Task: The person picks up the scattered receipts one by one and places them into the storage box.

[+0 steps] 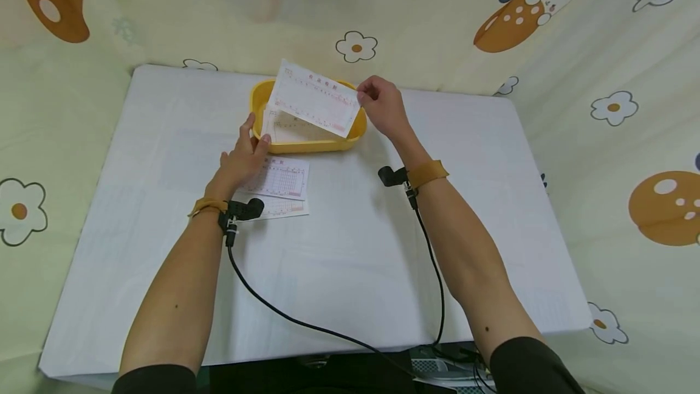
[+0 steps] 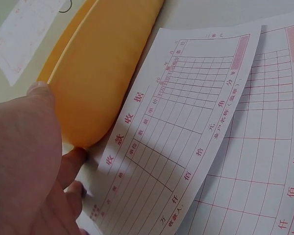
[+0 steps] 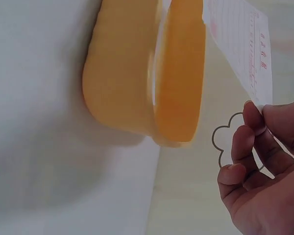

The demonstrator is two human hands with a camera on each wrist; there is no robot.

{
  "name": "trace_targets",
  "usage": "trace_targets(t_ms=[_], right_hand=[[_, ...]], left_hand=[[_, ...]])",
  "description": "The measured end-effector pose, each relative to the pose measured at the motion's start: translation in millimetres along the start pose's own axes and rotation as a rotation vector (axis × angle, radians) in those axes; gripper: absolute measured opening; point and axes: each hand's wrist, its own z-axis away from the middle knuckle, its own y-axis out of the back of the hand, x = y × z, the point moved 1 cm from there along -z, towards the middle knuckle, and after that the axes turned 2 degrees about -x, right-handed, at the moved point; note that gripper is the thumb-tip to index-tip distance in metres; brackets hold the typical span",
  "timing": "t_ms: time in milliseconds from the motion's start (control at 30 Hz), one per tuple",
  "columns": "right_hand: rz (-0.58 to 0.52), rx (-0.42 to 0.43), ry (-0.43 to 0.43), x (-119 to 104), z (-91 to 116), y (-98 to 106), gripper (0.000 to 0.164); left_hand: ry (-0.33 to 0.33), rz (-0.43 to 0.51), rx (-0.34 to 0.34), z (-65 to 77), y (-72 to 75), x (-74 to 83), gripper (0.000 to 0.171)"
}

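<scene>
My right hand (image 1: 383, 105) pinches the right corner of a printed receipt slip (image 1: 314, 99) between thumb and fingertips. The slip hangs tilted over a yellow plastic basket (image 1: 317, 147); in the right wrist view its corner (image 3: 252, 63) sits above the rim. Another receipt slip (image 1: 290, 129) lies inside the basket, partly covered by the raised one. My left hand (image 1: 240, 160) holds the basket's near left corner, thumb and fingers around its wall. Beside that hand, two overlapping receipt slips (image 2: 171, 122) with red print and ruled grids lie on the table.
A white-covered table (image 1: 350, 260) carries everything. Behind it hangs a patterned curtain (image 1: 306, 17), close to the basket. Each wrist wears a strapped camera, and a black cable (image 1: 306, 324) runs across the table's front.
</scene>
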Motion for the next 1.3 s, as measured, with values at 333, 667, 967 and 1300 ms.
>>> trace_targets(t_ms=[333, 667, 967, 1300], right_hand=[[0.034, -0.061, 0.002, -6, -17, -9, 0.015], [0.07, -0.088, -0.021, -6, -20, -21, 0.015], [0.084, -0.096, -0.008, -6, -19, -26, 0.014], [0.089, -0.092, -0.012, 1, -17, -31, 0.02]], left_hand=[[0.0, 0.018, -0.007, 0.3, 2.0, -0.8, 0.073], [0.005, 0.022, -0.004, 0.1, 1.8, 1.1, 0.073], [-0.002, 0.032, 0.008, 3.3, 1.4, 4.0, 0.072], [0.013, 0.026, 0.01, 3.8, 2.0, 2.6, 0.072]])
